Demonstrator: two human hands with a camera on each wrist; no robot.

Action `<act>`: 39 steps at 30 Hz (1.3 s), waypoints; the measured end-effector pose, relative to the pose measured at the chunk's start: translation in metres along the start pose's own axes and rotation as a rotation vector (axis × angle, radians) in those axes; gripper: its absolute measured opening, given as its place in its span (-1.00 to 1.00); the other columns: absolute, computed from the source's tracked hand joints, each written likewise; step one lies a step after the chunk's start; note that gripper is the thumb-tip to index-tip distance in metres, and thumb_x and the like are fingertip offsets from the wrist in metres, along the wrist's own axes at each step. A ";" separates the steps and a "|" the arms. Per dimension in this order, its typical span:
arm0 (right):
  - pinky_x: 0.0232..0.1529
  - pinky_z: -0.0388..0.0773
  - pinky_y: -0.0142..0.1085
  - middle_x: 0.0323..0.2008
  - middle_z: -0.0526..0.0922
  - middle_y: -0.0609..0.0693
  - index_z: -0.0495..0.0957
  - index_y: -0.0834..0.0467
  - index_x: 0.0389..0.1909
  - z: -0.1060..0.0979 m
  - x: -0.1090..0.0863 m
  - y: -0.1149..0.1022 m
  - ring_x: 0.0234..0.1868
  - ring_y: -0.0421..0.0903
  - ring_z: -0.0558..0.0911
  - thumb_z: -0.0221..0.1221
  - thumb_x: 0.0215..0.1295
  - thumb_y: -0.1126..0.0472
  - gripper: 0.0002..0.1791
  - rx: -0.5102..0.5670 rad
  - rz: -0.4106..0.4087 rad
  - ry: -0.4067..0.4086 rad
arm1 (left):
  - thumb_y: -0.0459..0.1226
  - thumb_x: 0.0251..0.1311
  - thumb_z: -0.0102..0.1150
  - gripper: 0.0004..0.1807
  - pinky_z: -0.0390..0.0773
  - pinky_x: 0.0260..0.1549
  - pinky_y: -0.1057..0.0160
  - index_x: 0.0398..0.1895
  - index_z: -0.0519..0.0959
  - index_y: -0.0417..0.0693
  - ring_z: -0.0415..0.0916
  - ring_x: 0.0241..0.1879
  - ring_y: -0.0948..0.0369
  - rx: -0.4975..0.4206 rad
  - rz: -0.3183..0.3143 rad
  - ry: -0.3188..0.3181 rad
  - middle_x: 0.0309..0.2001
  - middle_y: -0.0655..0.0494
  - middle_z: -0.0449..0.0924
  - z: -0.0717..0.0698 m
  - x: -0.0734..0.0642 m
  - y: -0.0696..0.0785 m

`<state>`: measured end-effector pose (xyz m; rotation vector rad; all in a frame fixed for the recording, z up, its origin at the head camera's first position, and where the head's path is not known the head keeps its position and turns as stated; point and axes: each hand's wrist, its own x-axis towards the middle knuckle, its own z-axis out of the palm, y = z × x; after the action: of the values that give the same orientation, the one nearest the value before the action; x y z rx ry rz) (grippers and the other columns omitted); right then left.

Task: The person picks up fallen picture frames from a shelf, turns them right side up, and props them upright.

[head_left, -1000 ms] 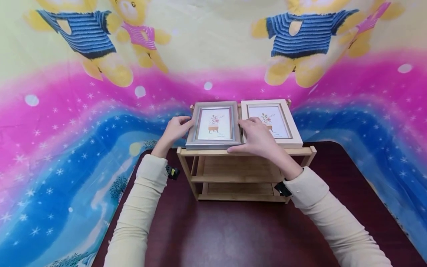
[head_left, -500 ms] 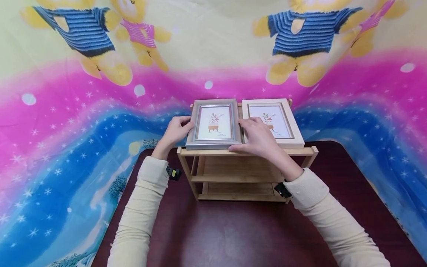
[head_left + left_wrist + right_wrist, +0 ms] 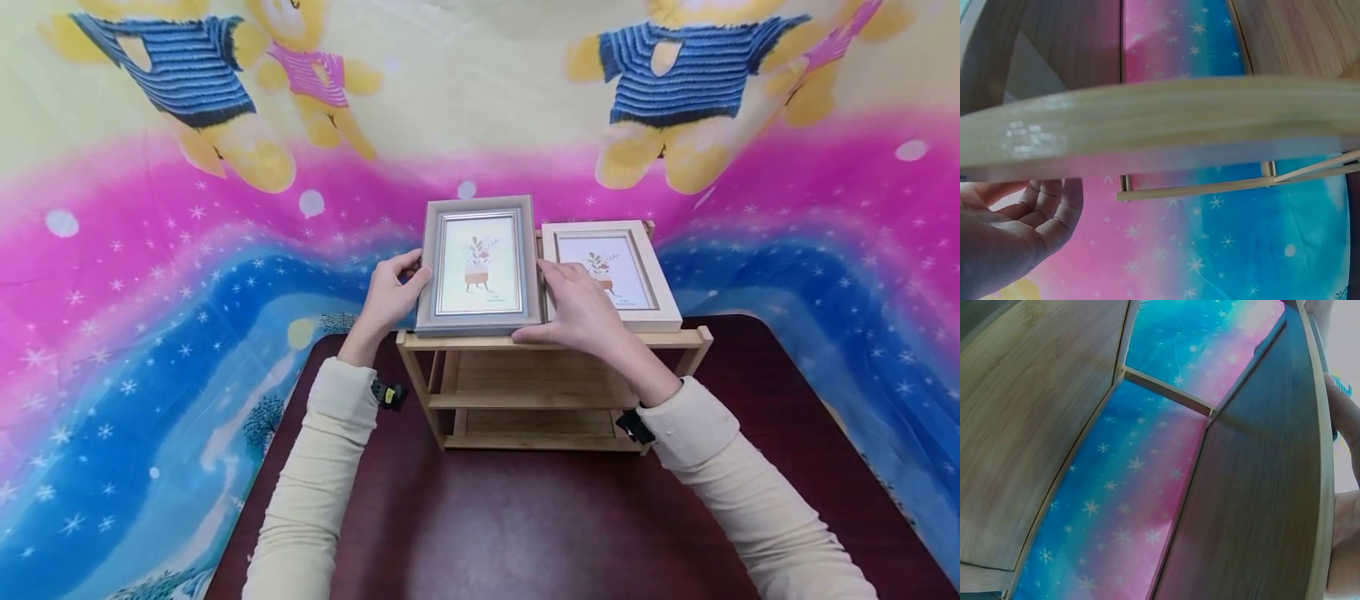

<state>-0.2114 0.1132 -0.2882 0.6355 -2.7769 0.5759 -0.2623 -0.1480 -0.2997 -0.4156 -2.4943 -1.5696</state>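
A grey-silver picture frame [image 3: 480, 325] with a plant print stands on the left of the wooden rack's [image 3: 525, 342] top shelf. Its far edge is raised, so it tilts toward me, while its near edge stays low at the shelf's front rail. My left hand [image 3: 390, 292] grips its left side, thumb on the near side. On the opposite side my right hand [image 3: 585, 304] holds the frame's right edge, thumb by the lower corner. That hand partly covers a cream picture frame [image 3: 663, 292] lying flat beside it. In the left wrist view, the left hand's [image 3: 1029, 231] curled fingers show below a rail.
Two lower shelves [image 3: 540, 383] of the rack sit under the top one. The rack stands on a dark red table [image 3: 525, 517], close to a printed cloth backdrop [image 3: 480, 108] with bears and snowflakes.
The grey-silver frame lay flat in the earlier frames; its far edge has now risen. My left hand has moved up slightly with it. The right hand and the cream frame have barely moved.
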 end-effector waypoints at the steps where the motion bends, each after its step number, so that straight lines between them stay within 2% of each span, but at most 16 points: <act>1: 0.17 0.19 0.04 0.19 0.32 0.30 0.11 0.39 0.30 0.000 0.000 0.000 0.20 0.21 0.25 0.39 -0.33 -0.26 0.23 0.000 0.000 -0.003 | -0.30 0.25 -0.02 -0.52 0.37 -0.42 0.35 0.23 0.32 -0.25 0.33 -0.26 0.17 -0.011 0.012 0.011 -0.17 -0.11 0.45 0.000 0.000 0.000; 7: 0.16 0.19 0.04 0.21 0.30 0.30 0.00 0.40 0.33 0.000 0.000 -0.001 0.20 0.21 0.23 0.40 -0.37 -0.28 0.33 0.004 -0.017 -0.019 | -0.31 0.23 0.00 -0.56 0.41 -0.38 0.36 0.19 0.38 -0.23 0.33 -0.24 0.19 -0.033 0.097 0.072 -0.20 -0.09 0.43 0.001 -0.003 -0.002; 13: 0.22 0.12 0.00 0.24 0.24 0.30 -0.09 0.40 0.35 0.000 -0.001 -0.002 0.23 0.20 0.19 0.42 -0.34 -0.23 0.35 0.035 -0.032 -0.019 | -0.36 0.23 0.01 -0.55 0.40 -0.34 0.42 0.20 0.36 -0.26 0.30 -0.21 0.23 -0.084 0.101 0.100 -0.16 -0.13 0.41 0.001 -0.006 0.001; 16: 0.24 0.09 -0.03 0.25 0.23 0.28 -0.10 0.39 0.35 0.001 -0.001 -0.002 0.24 0.19 0.18 0.43 -0.35 -0.20 0.35 0.050 -0.041 0.002 | -0.40 0.22 0.00 -0.55 0.40 -0.35 0.43 0.20 0.33 -0.31 0.30 -0.21 0.22 -0.113 0.107 0.109 -0.13 -0.20 0.40 0.000 -0.011 0.010; 22: 0.26 0.06 -0.07 0.28 0.18 0.28 -0.13 0.40 0.35 0.001 -0.002 -0.003 0.24 0.18 0.17 0.46 -0.35 -0.14 0.36 0.075 -0.065 0.030 | -0.46 0.22 -0.05 -0.53 0.43 -0.34 0.46 0.21 0.27 -0.39 0.34 -0.18 0.22 -0.124 0.168 0.138 -0.09 -0.26 0.37 0.000 -0.026 0.033; 27: 0.27 0.03 -0.06 0.32 0.11 0.26 -0.18 0.37 0.37 -0.001 -0.002 -0.004 0.27 0.16 0.14 0.47 -0.33 -0.09 0.35 0.119 -0.069 0.020 | -0.47 0.21 -0.04 -0.53 0.46 -0.30 0.45 0.21 0.27 -0.40 0.36 -0.15 0.21 -0.127 0.234 0.170 -0.06 -0.28 0.36 0.000 -0.031 0.036; 31: 0.28 0.01 -0.02 0.33 0.07 0.27 -0.18 0.32 0.38 -0.004 -0.002 -0.002 0.30 0.17 0.11 0.46 -0.27 -0.06 0.31 0.206 -0.063 0.019 | -0.50 0.19 -0.03 -0.53 0.47 -0.25 0.41 0.20 0.26 -0.44 0.37 -0.15 0.13 -0.105 0.310 0.200 -0.07 -0.33 0.35 0.000 -0.033 0.037; 35: 0.22 0.16 -0.04 0.31 0.14 0.25 -0.13 0.25 0.39 -0.006 -0.001 0.000 0.22 0.15 0.26 0.44 -0.19 0.02 0.21 0.336 -0.049 0.038 | -0.53 0.18 -0.03 -0.54 0.45 -0.27 0.42 0.18 0.26 -0.48 0.38 -0.16 0.02 -0.057 0.375 0.224 -0.08 -0.38 0.35 0.001 -0.035 0.039; 39: 0.15 0.30 -0.15 0.28 0.20 0.20 -0.09 0.23 0.39 -0.009 0.000 0.001 0.14 0.09 0.38 0.40 -0.10 0.13 0.11 0.502 -0.010 0.032 | -0.54 0.17 -0.03 -0.54 0.43 -0.30 0.46 0.17 0.27 -0.49 0.39 -0.18 -0.01 -0.033 0.408 0.239 -0.09 -0.39 0.37 0.002 -0.037 0.042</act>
<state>-0.2107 0.1177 -0.2809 0.7232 -2.6004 1.2870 -0.2137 -0.1350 -0.2753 -0.6518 -2.0491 -1.4036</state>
